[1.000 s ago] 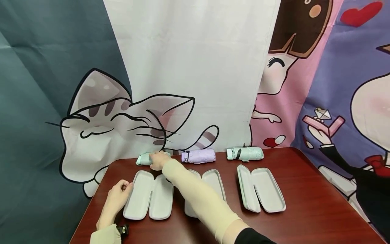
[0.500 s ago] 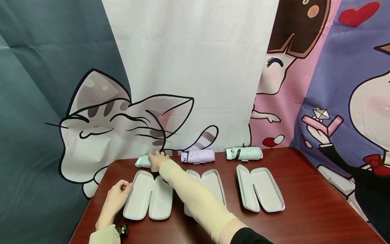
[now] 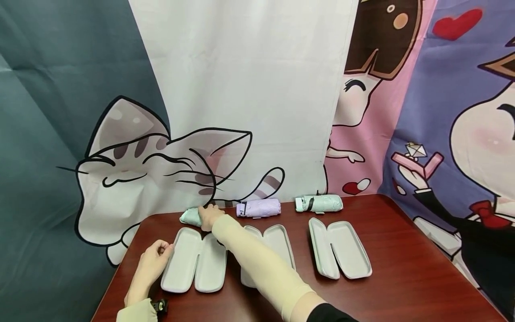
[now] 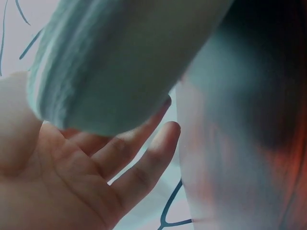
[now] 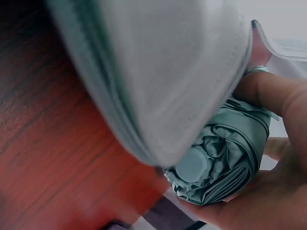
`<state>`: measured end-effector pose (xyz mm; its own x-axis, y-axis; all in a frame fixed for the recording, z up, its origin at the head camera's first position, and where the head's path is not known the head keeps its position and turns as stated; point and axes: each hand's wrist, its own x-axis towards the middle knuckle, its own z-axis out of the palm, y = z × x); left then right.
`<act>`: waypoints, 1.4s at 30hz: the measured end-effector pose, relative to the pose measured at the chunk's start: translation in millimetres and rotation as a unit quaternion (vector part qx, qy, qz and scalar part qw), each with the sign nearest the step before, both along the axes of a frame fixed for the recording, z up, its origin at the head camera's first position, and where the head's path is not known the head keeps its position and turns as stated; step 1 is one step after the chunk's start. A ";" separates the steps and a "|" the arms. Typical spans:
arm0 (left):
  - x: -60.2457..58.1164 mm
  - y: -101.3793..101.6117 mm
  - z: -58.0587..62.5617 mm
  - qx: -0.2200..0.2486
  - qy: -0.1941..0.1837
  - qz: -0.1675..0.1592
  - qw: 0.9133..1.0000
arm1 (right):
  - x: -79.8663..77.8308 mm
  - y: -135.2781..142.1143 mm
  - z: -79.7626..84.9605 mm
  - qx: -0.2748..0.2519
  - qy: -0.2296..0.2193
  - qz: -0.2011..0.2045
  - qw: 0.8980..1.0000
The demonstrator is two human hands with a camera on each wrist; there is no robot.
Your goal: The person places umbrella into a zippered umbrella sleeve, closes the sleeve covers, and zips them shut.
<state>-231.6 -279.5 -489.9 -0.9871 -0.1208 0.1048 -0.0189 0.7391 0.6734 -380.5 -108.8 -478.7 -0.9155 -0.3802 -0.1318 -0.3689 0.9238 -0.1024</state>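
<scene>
My right hand [image 3: 210,217] reaches to the back left of the table and grips a mint-green folded umbrella [image 3: 191,217]. The right wrist view shows the umbrella's round end [image 5: 218,158], with thumb and fingers on either side of it. Below it in the head view lies an opened pale grey zip case [image 3: 183,261], its two halves spread. At that case's left edge rests my left hand [image 3: 153,261], fingers loosely bent. In the left wrist view the case [image 4: 115,67] hides the thumb tip and some fingers; the other fingers extend loosely.
A lilac folded umbrella [image 3: 259,208] and another mint umbrella [image 3: 319,204] lie along the back edge. Two more open cases stand in the row: the middle case [image 3: 280,241], partly behind my right sleeve, and the right case [image 3: 351,250]. A printed cloth [image 3: 241,89] hangs behind.
The right hand has shifted slightly on the mint umbrella, whose left end now lies more slanted toward me. The head view has turned slightly right. The left hand stays at the case edge.
</scene>
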 end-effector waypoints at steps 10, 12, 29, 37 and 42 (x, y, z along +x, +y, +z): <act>-0.7 -1.5 -4.5 -0.002 -0.006 0.002 1.000 | 4.8 7.6 7.9 -0.016 0.025 0.007 1.000; 0.5 -0.4 -5.0 -0.003 -0.015 0.002 1.000 | 9.3 11.3 11.3 -0.017 0.027 0.001 0.999; -0.2 6.0 -2.4 -0.027 -0.002 -0.009 1.000 | 57.5 37.7 51.7 -0.054 0.087 -0.002 0.995; 0.0 8.2 -2.8 -0.032 -0.008 -0.005 0.999 | 75.3 48.8 60.1 -0.059 0.100 -0.011 0.993; -1.0 7.7 1.2 -0.037 0.005 -0.004 0.999 | 86.0 55.6 62.6 -0.059 0.115 -0.014 0.992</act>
<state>-232.6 -271.7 -488.7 -0.9869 -0.1044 0.1234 -0.0061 0.7870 0.6170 -294.5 -53.2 -416.1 -0.9268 -0.3541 0.1255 -0.3689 0.9209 -0.1257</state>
